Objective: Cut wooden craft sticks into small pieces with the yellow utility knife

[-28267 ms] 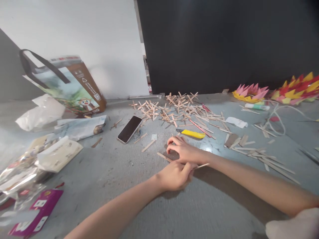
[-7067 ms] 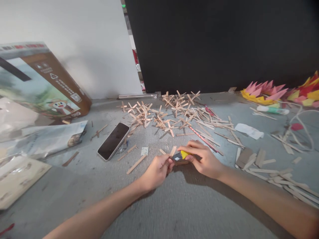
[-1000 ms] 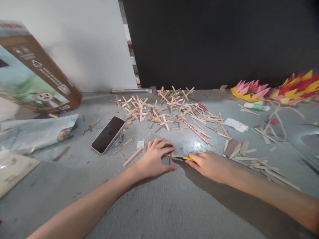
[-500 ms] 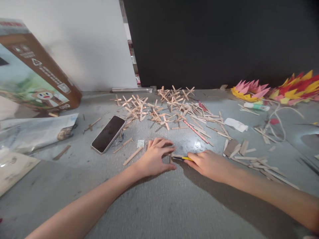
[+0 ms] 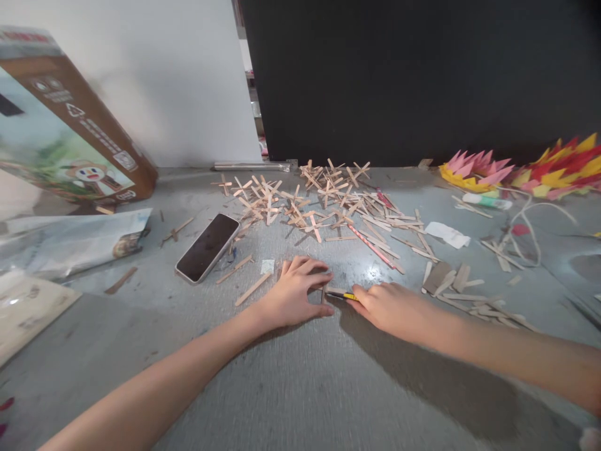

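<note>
In the middle of the grey table, my left hand (image 5: pixel 295 293) rests with thumb and fingers curved around a small wooden craft stick (image 5: pixel 323 293), steadying it at both ends. My right hand (image 5: pixel 382 307) grips a yellow and black craft knife (image 5: pixel 344 295). Its dark tip points left and meets the stick between my left thumb and fingers. Part of the knife's handle is hidden inside my right hand. Just left of my left hand lie a loose craft stick (image 5: pixel 253 289) and a small pale square (image 5: pixel 267 267).
Behind my hands spreads a pile of crossed craft sticks (image 5: pixel 293 203). A phone (image 5: pixel 207 247) lies to the left, near a brown box (image 5: pixel 94 119). On the right are loose sticks (image 5: pixel 488 307), a glue stick (image 5: pixel 487 201), a white cord (image 5: pixel 535 238) and a pink-and-yellow paper crown (image 5: pixel 474 172).
The view has shifted slightly, so the table things sit a little further right and up. Both hands keep nearly the same place, the knife tip still at the stick.
</note>
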{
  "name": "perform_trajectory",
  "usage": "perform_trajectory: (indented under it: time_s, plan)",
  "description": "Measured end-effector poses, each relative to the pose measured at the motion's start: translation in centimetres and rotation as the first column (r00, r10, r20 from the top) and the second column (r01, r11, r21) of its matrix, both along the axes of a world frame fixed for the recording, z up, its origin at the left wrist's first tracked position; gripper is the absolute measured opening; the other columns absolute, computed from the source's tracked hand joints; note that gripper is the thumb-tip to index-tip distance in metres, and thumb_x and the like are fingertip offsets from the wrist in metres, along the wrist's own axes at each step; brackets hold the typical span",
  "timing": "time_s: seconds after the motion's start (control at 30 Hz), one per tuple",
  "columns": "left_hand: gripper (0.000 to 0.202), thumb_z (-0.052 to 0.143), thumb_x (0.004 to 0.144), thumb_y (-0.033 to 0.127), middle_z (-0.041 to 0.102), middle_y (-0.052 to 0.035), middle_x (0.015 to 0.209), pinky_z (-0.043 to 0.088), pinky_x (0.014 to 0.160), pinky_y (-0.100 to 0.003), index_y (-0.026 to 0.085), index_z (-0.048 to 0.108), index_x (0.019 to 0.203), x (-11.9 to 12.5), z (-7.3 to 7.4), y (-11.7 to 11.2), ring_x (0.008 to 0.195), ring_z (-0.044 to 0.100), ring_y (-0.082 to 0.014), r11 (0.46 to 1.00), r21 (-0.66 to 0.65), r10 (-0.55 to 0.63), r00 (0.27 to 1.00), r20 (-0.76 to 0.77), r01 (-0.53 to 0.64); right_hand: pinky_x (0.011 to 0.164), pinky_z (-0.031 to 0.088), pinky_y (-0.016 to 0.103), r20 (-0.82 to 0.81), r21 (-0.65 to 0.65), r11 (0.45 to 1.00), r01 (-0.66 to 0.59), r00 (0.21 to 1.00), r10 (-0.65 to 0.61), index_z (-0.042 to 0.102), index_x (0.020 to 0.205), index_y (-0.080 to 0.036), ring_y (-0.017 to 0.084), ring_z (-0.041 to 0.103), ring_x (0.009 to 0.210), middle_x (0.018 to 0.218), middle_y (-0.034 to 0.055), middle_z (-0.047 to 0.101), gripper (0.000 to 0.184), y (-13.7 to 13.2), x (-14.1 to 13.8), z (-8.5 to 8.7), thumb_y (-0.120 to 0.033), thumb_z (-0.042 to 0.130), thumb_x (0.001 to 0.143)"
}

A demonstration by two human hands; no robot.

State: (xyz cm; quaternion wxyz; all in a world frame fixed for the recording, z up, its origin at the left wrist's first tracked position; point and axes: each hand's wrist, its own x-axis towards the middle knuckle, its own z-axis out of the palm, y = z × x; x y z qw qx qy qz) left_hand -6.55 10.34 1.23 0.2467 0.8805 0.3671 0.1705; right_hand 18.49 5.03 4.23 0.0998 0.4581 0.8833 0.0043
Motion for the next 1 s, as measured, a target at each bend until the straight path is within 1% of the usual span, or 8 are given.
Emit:
perform_trajectory:
  time_s: [0.23, 0.4, 0.47, 0.53, 0.6, 0.73, 0.87, 1.0]
  plan:
    - [0.065, 0.093, 0.072, 0.055, 0.066, -0.0048, 0.144, 0.038, 0.107, -0.048, 0.03, 0.074, 0.13, 0.1, -0.2, 0.1, 0.134, 0.051, -0.0339, 1.0, 0.022, 0.004, 1.0, -0.007, -0.004, 0.047, 0.024, 0.032, 0.049, -0.036, 0.999, 0.008, 0.999, -0.006, 0.073, 0.102, -0.015, 0.027, 0.076, 0.062, 0.071, 0.0086, 0.076, 0.03, 0.1, -0.5, 0.8, -0.032, 0.051, 0.112]
    - [0.062, 0.093, 0.073, 0.053, 0.066, -0.0053, 0.144, 0.038, 0.109, -0.05, 0.03, 0.075, 0.128, 0.1, 0.1, 0.1, 0.135, 0.05, -0.0347, 1.0, 0.009, -0.003, 1.0, -0.026, 0.004, 0.049, 0.034, 0.029, 0.079, -0.006, 0.998, -0.059, 0.995, 0.059, 0.073, 0.103, -0.013, 0.025, 0.077, 0.066, 0.074, 0.01, 0.075, 0.028, 0.5, -0.7, 1.3, -0.029, 0.052, 0.111]
    - [0.06, 0.092, 0.074, 0.053, 0.065, -0.0053, 0.145, 0.037, 0.109, -0.05, 0.03, 0.076, 0.127, 0.1, 0.3, 0.1, 0.136, 0.05, -0.0348, 1.0, 0.004, -0.004, 1.0, -0.03, 0.004, 0.051, 0.037, 0.028, 0.085, -0.029, 0.997, -0.068, 0.994, 0.071, 0.073, 0.103, -0.013, 0.024, 0.077, 0.069, 0.077, 0.0113, 0.076, 0.027, 0.8, -0.8, 1.4, -0.028, 0.052, 0.111]
    - [0.058, 0.091, 0.076, 0.053, 0.065, -0.0053, 0.146, 0.037, 0.11, -0.051, 0.03, 0.076, 0.127, 0.1, 0.3, 0.1, 0.136, 0.05, -0.0349, 1.0, 0.003, -0.004, 0.999, -0.035, 0.004, 0.053, 0.038, 0.028, 0.081, -0.077, 0.996, -0.039, 0.996, 0.045, 0.074, 0.104, -0.013, 0.025, 0.077, 0.071, 0.08, 0.0123, 0.077, 0.03, 0.9, -0.9, 1.5, -0.031, 0.05, 0.112]
    - [0.059, 0.09, 0.077, 0.055, 0.064, -0.006, 0.147, 0.036, 0.111, -0.053, 0.03, 0.075, 0.129, 0.1, 0.3, 0.2, 0.137, 0.049, -0.0353, 1.0, 0.004, -0.005, 0.999, -0.043, 0.005, 0.052, 0.037, 0.029, 0.055, -0.119, 0.993, 0.019, 0.998, -0.012, 0.074, 0.107, -0.013, 0.026, 0.077, 0.07, 0.08, 0.0123, 0.077, 0.035, 0.7, -0.9, 1.4, -0.035, 0.047, 0.113]
    - [0.062, 0.089, 0.077, 0.057, 0.063, -0.0066, 0.149, 0.036, 0.112, -0.053, 0.03, 0.075, 0.131, 0.1, 0.4, 0.2, 0.14, 0.047, -0.0359, 1.0, -0.006, -0.004, 0.998, -0.059, 0.003, 0.051, 0.029, 0.03, -0.018, -0.12, 0.986, 0.113, 0.993, -0.116, 0.073, 0.11, -0.014, 0.026, 0.075, 0.065, 0.076, 0.0115, 0.077, 0.04, -0.1, -0.4, 0.6, -0.04, 0.043, 0.114]
    - [0.064, 0.089, 0.076, 0.057, 0.062, -0.0062, 0.149, 0.035, 0.114, -0.053, 0.031, 0.074, 0.133, 0.1, 0.3, 0.1, 0.141, 0.046, -0.0356, 1.0, -0.007, -0.001, 0.998, -0.059, 0.001, 0.053, 0.023, 0.031, -0.058, -0.093, 0.991, 0.095, 0.993, -0.1, 0.072, 0.108, -0.015, 0.024, 0.072, 0.062, 0.073, 0.0102, 0.076, 0.037, -0.6, 0.3, 0.0, -0.039, 0.044, 0.114]
    - [0.064, 0.088, 0.077, 0.058, 0.061, -0.0062, 0.15, 0.035, 0.115, -0.053, 0.032, 0.074, 0.134, 0.1, 0.2, 0.1, 0.141, 0.045, -0.0359, 1.0, -0.009, 0.001, 0.998, -0.056, -0.002, 0.055, 0.019, 0.033, -0.108, -0.101, 0.992, 0.08, 0.99, -0.091, 0.071, 0.102, -0.015, 0.021, 0.068, 0.059, 0.07, 0.0086, 0.074, 0.039, -0.3, 1.0, -0.4, -0.038, 0.042, 0.114]
